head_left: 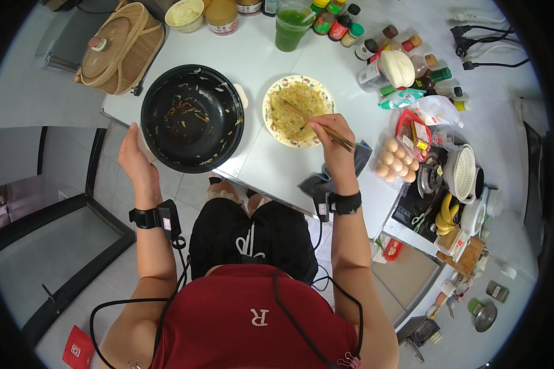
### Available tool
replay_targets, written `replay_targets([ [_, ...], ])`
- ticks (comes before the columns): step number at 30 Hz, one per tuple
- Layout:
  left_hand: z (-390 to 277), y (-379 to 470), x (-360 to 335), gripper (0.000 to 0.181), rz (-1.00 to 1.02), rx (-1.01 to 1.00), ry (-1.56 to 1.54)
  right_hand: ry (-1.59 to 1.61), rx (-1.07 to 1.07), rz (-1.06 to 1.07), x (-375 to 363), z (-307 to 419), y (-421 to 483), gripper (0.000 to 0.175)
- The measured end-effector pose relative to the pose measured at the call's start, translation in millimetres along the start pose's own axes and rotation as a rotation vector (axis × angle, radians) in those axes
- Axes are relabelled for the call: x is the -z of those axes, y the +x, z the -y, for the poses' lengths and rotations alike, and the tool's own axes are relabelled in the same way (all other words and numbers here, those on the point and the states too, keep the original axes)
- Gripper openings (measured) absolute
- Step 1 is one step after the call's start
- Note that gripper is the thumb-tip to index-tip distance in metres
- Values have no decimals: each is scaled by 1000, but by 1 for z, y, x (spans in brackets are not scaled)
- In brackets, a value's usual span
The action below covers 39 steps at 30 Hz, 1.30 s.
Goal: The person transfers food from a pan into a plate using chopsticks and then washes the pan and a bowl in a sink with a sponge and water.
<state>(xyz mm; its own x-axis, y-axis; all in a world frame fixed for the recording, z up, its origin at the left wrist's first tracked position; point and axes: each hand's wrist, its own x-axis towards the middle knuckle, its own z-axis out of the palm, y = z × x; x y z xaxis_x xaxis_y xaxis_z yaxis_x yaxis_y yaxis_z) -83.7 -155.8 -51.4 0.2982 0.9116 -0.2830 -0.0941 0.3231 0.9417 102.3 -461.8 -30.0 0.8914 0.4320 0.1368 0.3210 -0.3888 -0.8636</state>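
My left hand [138, 166] grips the pale handle at the near left side of a black cooking pot [193, 118]; its fingers are partly hidden by the handle and pot. Bits of food and brown residue cling to the pot's inside. To its right, a patterned plate [328, 98] holds a heap of shredded, cooked food [295, 115]. My right hand [334, 138] is closed around wooden chopsticks [300, 113], whose tips rest on or in the food. A dark grey cloth [314, 183] lies beneath and beside my right wrist.
Sauce bottles [339, 27] and a plastic cup of green liquid [290, 28] line the far edge. A bag of eggs [394, 161] lies to the right, near a gas burner [430, 177]. A lidded woven basket [138, 50] stands at the far left. The white table's front edge [267, 193] runs before me.
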Motion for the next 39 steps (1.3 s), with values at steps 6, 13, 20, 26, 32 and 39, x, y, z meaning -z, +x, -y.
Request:
replay_targets([
  [6, 0, -1, 3, 25, -13, 2, 5, -11, -41, -7, 24, 12, -10, 11],
  [13, 0, -5, -8, 19, -13, 5, -50, -20, 103, -6, 18, 7, 5, 12],
  [20, 0, -4, -2, 19, 1, 30, -45, 18, 24, -114, 38, -15, 6, 10],
  [26, 1, -8, -5, 22, -16, -4, -34, -63, 1, -81, 49, -19, -12, 9],
  [32, 1, -4, -2, 23, -11, -16, -41, -57, -50, -140, 64, -21, -29, 7],
  [39, 0, 1, -4, 24, -10, 19, 1, -73, -22, -152, 63, -18, -33, 7],
])
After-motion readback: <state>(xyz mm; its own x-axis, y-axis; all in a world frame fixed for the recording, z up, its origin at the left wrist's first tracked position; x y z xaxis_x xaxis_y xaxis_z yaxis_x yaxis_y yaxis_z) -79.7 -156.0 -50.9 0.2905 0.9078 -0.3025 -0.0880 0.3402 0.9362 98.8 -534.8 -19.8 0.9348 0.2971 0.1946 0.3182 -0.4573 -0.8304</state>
